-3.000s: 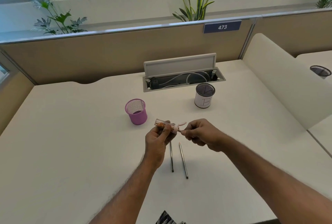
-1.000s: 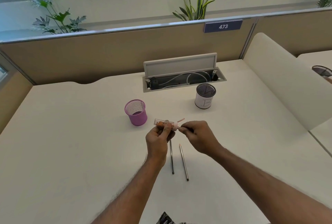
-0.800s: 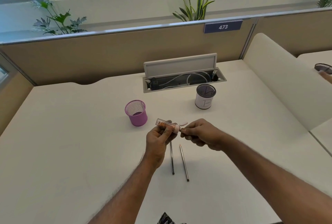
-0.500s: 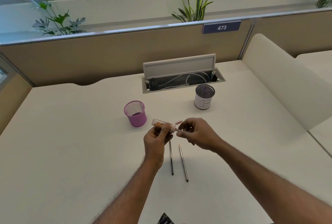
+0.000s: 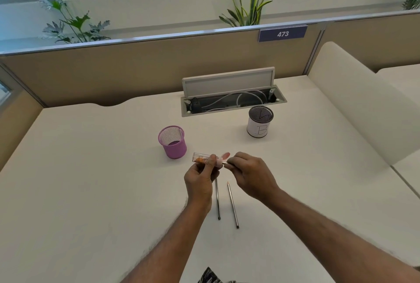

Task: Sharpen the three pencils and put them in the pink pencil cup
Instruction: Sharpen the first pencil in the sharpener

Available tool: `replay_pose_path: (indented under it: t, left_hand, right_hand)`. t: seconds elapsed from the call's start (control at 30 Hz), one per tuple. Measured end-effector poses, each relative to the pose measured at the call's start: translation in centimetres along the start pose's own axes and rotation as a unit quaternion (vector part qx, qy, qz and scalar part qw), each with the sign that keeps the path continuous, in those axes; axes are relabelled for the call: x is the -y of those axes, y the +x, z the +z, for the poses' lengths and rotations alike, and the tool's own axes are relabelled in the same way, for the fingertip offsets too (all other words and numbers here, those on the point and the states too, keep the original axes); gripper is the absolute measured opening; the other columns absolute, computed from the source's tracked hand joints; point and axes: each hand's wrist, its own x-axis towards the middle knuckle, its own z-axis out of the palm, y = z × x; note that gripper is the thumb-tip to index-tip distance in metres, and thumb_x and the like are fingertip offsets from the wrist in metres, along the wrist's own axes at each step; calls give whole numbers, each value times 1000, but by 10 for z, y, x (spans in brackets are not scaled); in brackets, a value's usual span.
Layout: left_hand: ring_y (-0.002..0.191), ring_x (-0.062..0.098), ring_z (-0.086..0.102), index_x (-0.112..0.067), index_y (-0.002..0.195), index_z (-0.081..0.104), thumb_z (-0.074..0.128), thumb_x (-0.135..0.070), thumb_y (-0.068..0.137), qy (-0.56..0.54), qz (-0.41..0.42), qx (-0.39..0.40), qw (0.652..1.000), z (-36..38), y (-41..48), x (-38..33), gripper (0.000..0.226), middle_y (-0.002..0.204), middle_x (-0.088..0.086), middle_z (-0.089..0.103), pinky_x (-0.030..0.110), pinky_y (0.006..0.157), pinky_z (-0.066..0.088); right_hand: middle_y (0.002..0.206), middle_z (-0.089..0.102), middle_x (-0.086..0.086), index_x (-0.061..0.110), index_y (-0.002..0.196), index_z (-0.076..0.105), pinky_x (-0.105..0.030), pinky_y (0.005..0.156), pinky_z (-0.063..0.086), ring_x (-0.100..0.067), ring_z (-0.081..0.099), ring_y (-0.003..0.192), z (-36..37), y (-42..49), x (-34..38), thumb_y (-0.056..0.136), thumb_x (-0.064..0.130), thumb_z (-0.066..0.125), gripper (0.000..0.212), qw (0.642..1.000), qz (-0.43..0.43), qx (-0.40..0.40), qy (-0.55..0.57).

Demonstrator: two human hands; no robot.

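Two pencils lie loose on the desk [image 5: 91, 180] at six o'clock of the hands, nearly parallel and apart: the left pencil [image 5: 218, 203], its far end hidden behind the left hand [image 5: 200, 182], and the right pencil [image 5: 232, 205], its pale tip toward twelve o'clock.

One third pencil [image 5: 225, 163] is pinched in the curled fingers of the right hand [image 5: 250, 176]; only a short stub shows, entering the sharpener [image 5: 205, 159].

One sharpener, with a clear case and a pink eared cap, is gripped between the left thumb and fingers; its orange contents are too small to make out.

One pink pencil cup [image 5: 173, 144], mesh and upright, stands at ten o'clock of the left hand, near but apart.

One white cup [image 5: 259, 128] at one o'clock is marked "B".

One partition sign [image 5: 282, 34] reads "473".

One patterned item is cut off at the bottom edge.
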Motion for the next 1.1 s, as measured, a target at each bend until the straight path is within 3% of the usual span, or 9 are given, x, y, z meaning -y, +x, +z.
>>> replay_pose_path:
  t: [0.23, 0.4, 0.47, 0.57, 0.63, 0.77, 0.87, 0.97, 1.1]
  left_hand:
    - [84, 17, 71, -6, 88, 71, 62, -13, 92, 0, 18, 45, 999, -3, 2, -3, 12, 83, 6, 75, 32, 80, 54]
    - [87, 19, 70, -8, 89, 71, 62, -14, 88, -10, 32, 104, 994, -6, 2, -8, 12, 87, 7, 74, 33, 84, 56]
    - [91, 23, 70, -12, 88, 75, 64, -18, 82, -16, 32, 133, 990, -7, 3, -10, 14, 92, 11, 74, 33, 84, 57]
    - [96, 27, 68, -17, 85, 79, 64, -16, 81, -22, 24, 168, 985, -10, 5, -12, 16, 100, 14, 71, 33, 84, 56]
    - [98, 29, 67, -15, 88, 78, 64, -16, 79, -31, 17, 176, 984, -11, 6, -13, 16, 103, 16, 69, 34, 86, 57]
    - [95, 29, 68, -4, 96, 70, 65, -21, 79, -13, 31, 135, 990, -12, 6, -13, 25, 93, 13, 74, 39, 89, 57]
    - [90, 26, 70, -6, 93, 70, 67, -28, 77, 10, 38, 88, 995, -11, 4, -10, 28, 89, 10, 74, 39, 86, 57]
    - [89, 23, 70, -7, 90, 70, 70, -28, 79, 19, 30, 56, 998, -7, 2, -5, 24, 88, 9, 74, 35, 80, 56]
    - [86, 21, 69, -10, 89, 70, 71, -29, 79, 3, 10, 20, 1000, -2, 0, 0, 21, 90, 11, 72, 32, 76, 53]
  right_hand:
    - [61, 59, 2, 8, 77, 72, -24, 54, 37, -8, 44, 55, -11, 11, 2, 88, 17, 67, 15, 990, 79, 54, 107]
    - [55, 56, 3, 11, 71, 72, -25, 52, 35, -7, 40, 51, -24, 20, 5, 89, 17, 68, 20, 947, 195, 139, 214]
    - [57, 55, 0, 7, 75, 73, -22, 47, 32, -10, 38, 48, -30, 23, 4, 90, 17, 67, 19, 900, 256, 186, 299]
    - [61, 50, -4, 1, 82, 71, -20, 41, 20, -10, 31, 46, -39, 27, 0, 93, 16, 63, 20, 795, 352, 262, 419]
    - [63, 50, -4, 2, 84, 70, -19, 42, 17, -9, 29, 46, -43, 28, 0, 94, 17, 61, 20, 757, 376, 295, 446]
    - [62, 58, -2, 4, 81, 70, -21, 43, 26, -11, 38, 47, -39, 25, 9, 90, 11, 66, 13, 807, 327, 255, 421]
    - [82, 70, 3, 6, 85, 72, -23, 49, 42, -11, 52, 50, -30, 19, 13, 83, 12, 75, 7, 898, 243, 164, 327]
    - [79, 70, 9, 12, 90, 73, -26, 59, 51, -7, 62, 61, -17, 9, 9, 84, 23, 74, 12, 976, 130, 43, 168]
    - [75, 60, 3, 14, 91, 70, -34, 52, 47, -16, 53, 62, -6, -1, 5, 92, 32, 59, 21, 1000, 8, -11, 19]
